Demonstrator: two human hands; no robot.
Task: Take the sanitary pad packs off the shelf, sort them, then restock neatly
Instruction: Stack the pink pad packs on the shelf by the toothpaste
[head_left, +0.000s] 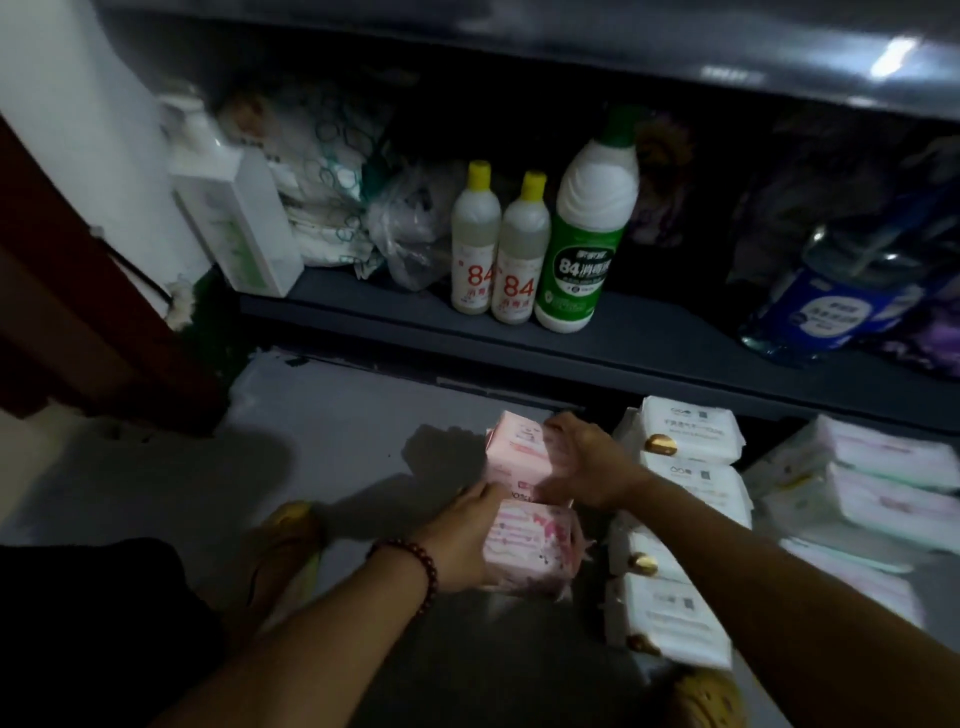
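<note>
Two pink packs were seen on the grey floor in the middle of the frame, one behind the other. The far pink pack was held by the right hand, with the fingers bent over its top right side. The near pink pack was held at its left side by the left hand, with the fingers curled around the edge. The picture was blurred there, so how tight each hold was could not be told.

Just to the right, a row of white packs with gold stickers was laid in a line from the shelf edge down to the bottom of the frame. More pale packs were piled at the far right. In the upper middle of the frame, the shelf was filled with other things: two yellow-capped bottles and a green bottle.

The packs were likely light and soft, because only thin pads are wrapped inside. The plastic wrap looked smooth and could be slippery. A pack could be squashed if it was squeezed hard, but it would not be broken if dropped. It was best taken by its two long sides, with the fingers on one side and the thumb on the other. Two packs could be pressed together and lifted as one, if they were kept flat and square.
</note>
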